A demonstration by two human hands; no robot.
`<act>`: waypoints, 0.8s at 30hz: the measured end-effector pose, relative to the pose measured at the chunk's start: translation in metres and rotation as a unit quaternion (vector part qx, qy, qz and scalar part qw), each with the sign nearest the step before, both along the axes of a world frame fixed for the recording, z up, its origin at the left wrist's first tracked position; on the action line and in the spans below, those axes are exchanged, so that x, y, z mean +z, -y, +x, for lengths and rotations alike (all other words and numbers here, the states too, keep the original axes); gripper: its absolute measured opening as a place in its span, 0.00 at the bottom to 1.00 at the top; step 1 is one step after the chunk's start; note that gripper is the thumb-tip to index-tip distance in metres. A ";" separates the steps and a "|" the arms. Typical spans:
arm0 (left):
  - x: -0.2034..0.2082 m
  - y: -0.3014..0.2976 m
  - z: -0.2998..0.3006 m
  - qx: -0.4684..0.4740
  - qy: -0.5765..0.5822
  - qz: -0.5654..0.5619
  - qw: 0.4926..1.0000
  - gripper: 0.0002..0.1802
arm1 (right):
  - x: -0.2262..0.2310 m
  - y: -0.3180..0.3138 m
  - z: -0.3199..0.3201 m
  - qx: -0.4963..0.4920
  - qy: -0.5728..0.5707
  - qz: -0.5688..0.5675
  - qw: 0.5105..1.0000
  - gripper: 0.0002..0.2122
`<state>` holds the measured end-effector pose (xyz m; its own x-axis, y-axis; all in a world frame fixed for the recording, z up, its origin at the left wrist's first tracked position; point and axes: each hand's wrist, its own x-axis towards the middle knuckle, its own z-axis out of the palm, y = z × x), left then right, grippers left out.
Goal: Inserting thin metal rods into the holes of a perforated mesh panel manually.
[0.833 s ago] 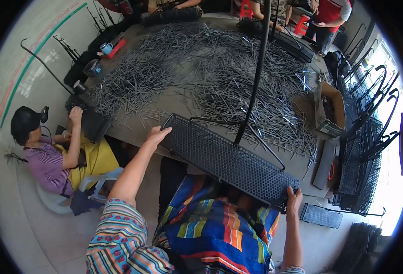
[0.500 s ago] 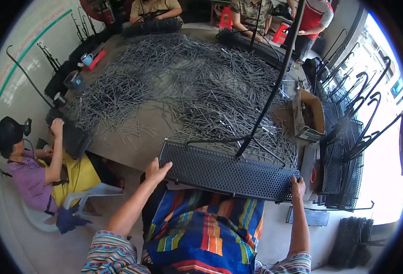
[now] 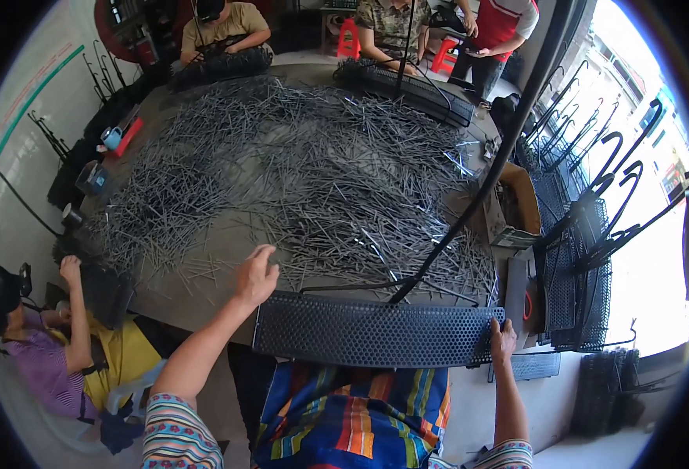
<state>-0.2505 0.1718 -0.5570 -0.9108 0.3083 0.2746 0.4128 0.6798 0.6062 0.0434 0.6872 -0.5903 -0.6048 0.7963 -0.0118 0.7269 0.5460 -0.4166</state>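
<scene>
At the table (image 3: 176,301), long black panel (image 3: 379,332), densely perforated

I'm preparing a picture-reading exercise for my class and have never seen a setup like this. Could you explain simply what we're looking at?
There is no machine here: a person works with two bare hands. The camera sits on that person's head and looks down, and its fisheye lens bends straight edges near the rim.

The right hand grips the right end of a black perforated panel. The left hand is raised near the panel's left end, holding nothing that I can see. A long dark pole slants up from behind the panel.

On the table lie heaps of thin grey rods, with a cardboard box to the right. Other people sit or stand around it.
</scene>
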 end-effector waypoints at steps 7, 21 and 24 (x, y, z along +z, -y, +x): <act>0.007 -0.105 -0.030 -0.169 -0.116 -0.004 0.979 0.21 | -0.008 -0.009 -0.001 -0.004 -0.009 0.009 1.000 0.22; 0.254 -0.046 0.212 -0.767 0.404 0.111 0.486 0.21 | 0.006 0.005 -0.006 -0.005 -0.007 -0.031 0.999 0.23; 0.244 -0.033 0.232 -0.714 0.408 0.183 0.539 0.27 | 0.006 0.007 0.000 -0.015 -0.019 -0.027 0.999 0.24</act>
<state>-0.0185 0.2050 -0.3132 0.3185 0.9162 0.2433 -0.1484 -0.2053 0.9674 0.0437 0.6803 -0.5842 -0.5814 0.8130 -0.0322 0.7259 0.5005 -0.4718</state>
